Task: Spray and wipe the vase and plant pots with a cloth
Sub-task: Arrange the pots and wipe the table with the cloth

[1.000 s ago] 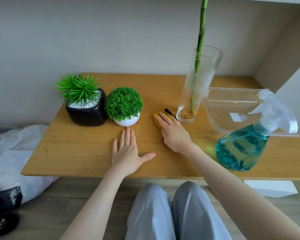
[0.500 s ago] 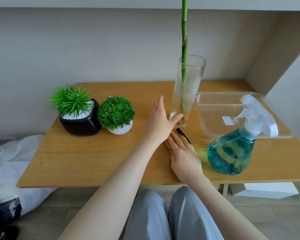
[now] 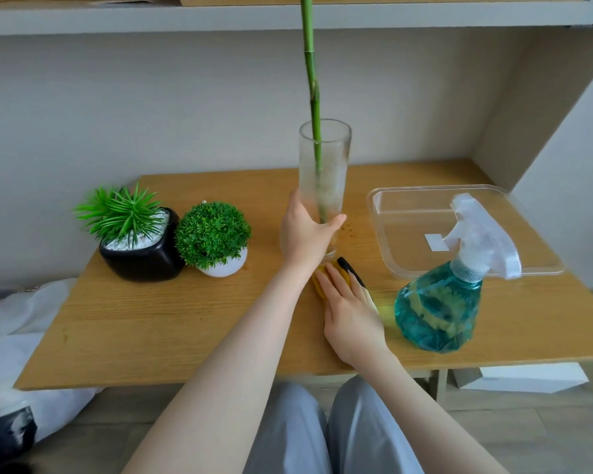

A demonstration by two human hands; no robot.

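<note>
A tall clear glass vase (image 3: 325, 169) with a green stalk (image 3: 313, 80) in it stands upright at the middle of the wooden table (image 3: 144, 323). My left hand (image 3: 305, 234) grips the vase low down, thumb on its right side. My right hand (image 3: 350, 309) lies flat on a yellow cloth with a black edge (image 3: 343, 268) just in front of the vase's base; most of the cloth is hidden under it. A black pot with a spiky plant (image 3: 141, 254) and a white pot with a round bush (image 3: 225, 266) stand at the left. A teal spray bottle (image 3: 442, 302) stands at the right.
A clear plastic tray (image 3: 408, 213) lies behind the spray bottle at the right. A shelf (image 3: 151, 15) runs overhead, crossed by the stalk. White bags (image 3: 7, 340) lie on the floor left of the table. My knees show below the front edge.
My left hand left the tabletop, reached to the vase and now grips it. My right hand slid the cloth right and nearer, in front of the vase's base. The view tilted up.
</note>
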